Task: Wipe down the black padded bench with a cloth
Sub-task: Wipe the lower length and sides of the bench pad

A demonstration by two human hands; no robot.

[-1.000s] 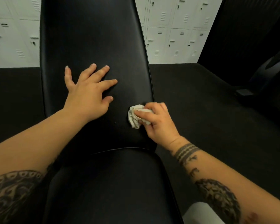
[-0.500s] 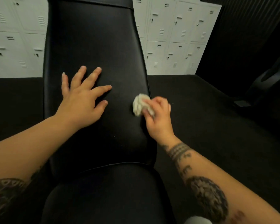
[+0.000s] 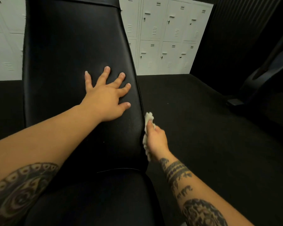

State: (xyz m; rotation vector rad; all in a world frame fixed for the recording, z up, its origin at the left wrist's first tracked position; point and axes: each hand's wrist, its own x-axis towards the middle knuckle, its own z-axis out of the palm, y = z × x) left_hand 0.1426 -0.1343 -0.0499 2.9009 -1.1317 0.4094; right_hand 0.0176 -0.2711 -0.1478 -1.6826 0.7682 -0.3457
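Note:
The black padded bench (image 3: 72, 51) runs away from me, with a long back pad and a nearer seat pad below a seam. My left hand (image 3: 107, 97) lies flat on the back pad, fingers spread, near its right edge. My right hand (image 3: 155, 138) grips a crumpled white cloth (image 3: 148, 119) and holds it against the right side edge of the back pad, just off the top surface. Part of the cloth hangs below the hand along the pad's side.
White lockers (image 3: 167, 35) line the far wall behind the bench. Dark floor (image 3: 203, 128) spreads to the right of the bench. Black gym equipment with a foot plate (image 3: 235, 101) stands at the far right.
My right hand has carried the cloth off the pad's top, down to its right side edge. My left hand has slid right and further up the pad.

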